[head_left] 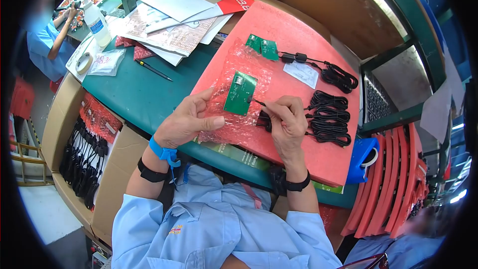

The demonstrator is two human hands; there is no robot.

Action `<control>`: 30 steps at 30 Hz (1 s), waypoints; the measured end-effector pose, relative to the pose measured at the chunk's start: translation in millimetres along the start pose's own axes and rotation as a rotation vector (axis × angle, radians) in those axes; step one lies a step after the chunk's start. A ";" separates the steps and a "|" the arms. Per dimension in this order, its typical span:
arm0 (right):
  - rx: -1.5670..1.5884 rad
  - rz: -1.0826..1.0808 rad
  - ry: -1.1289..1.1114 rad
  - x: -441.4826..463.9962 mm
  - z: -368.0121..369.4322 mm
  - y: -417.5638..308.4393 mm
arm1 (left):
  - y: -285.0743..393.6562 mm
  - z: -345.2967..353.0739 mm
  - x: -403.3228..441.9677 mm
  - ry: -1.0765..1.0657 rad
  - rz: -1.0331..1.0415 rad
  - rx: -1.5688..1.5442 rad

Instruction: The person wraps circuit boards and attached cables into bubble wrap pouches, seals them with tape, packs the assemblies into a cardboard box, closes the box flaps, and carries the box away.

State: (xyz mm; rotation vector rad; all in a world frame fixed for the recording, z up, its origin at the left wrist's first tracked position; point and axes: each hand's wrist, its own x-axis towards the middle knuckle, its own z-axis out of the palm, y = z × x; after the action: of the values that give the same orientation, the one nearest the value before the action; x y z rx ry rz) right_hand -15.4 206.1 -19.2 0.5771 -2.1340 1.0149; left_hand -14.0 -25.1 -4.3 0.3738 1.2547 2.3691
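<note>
A green circuit board [240,93] lies over a sheet or bag of clear-red bubble wrap [224,132], in front of me. My left hand [186,121] grips the left side of the bubble wrap, thumb on top and fingers partly behind it. Between the thumb and index finger of my right hand [287,123] is the thin black cable [258,102] running from the board's right edge. Part of that cable is hidden under the hand. Farther back, two more green boards [262,47] rest on the pink foam sheet [284,25], joined to a black cable.
Coiled black cables [328,119] and a small white packet [301,73] lie on the foam. Papers, a pen [153,69], tape [84,63] and a bottle [97,25] are at left. A carton [107,184] holds cables. Another person [47,45] works at far left.
</note>
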 end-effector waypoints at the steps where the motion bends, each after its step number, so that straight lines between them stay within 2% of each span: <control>1: -0.018 -0.035 -0.015 0.1 0.6 0.1 | 0.4 1.2 1.6 -0.003 -0.005 -0.039; 3: -0.040 -0.058 -0.025 0.8 0.3 0.0 | -1.2 2.9 6.2 -0.006 -0.010 -0.081; 6: -0.090 -0.104 -0.044 2.0 -1.8 -0.1 | -10.7 2.8 17.2 0.075 0.061 0.024; 13: -0.114 -0.121 -0.087 1.3 -2.3 0.8 | -6.1 3.3 15.9 0.031 0.050 -0.015; 18: -0.139 -0.051 -0.169 9.0 -8.2 -10.4 | -6.4 5.5 15.1 0.097 0.053 0.016; 20: -0.034 0.238 -0.137 24.8 -11.9 -28.3 | -7.0 1.6 14.6 0.091 0.038 0.043; 21: -0.036 0.242 -0.135 32.1 -9.7 -34.0 | -7.2 -1.2 14.8 0.083 0.024 0.071; 24: 0.506 0.524 0.102 50.0 1.7 -44.7 | -7.1 -2.1 15.2 0.063 0.003 0.110; 25: 0.505 0.525 0.105 47.2 -1.0 -40.2 | -5.9 -2.0 15.1 0.058 0.004 0.121; 27: 0.222 0.157 -0.153 36.4 -8.7 -19.8 | -4.3 -5.2 14.6 0.057 0.010 0.134; 28: 0.079 -0.031 -0.281 32.7 -9.1 -13.9 | -5.6 -8.9 14.4 0.037 -0.006 0.044; 30: -0.011 -0.118 -0.282 25.6 -7.6 -12.8 | -8.4 -13.6 13.0 0.000 -0.040 -0.142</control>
State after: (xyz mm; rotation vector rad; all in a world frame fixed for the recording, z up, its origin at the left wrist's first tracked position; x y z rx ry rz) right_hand -21.2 202.1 9.6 0.8738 -2.3143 0.8994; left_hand -29.0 -24.3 -18.4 0.3009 1.0760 2.4072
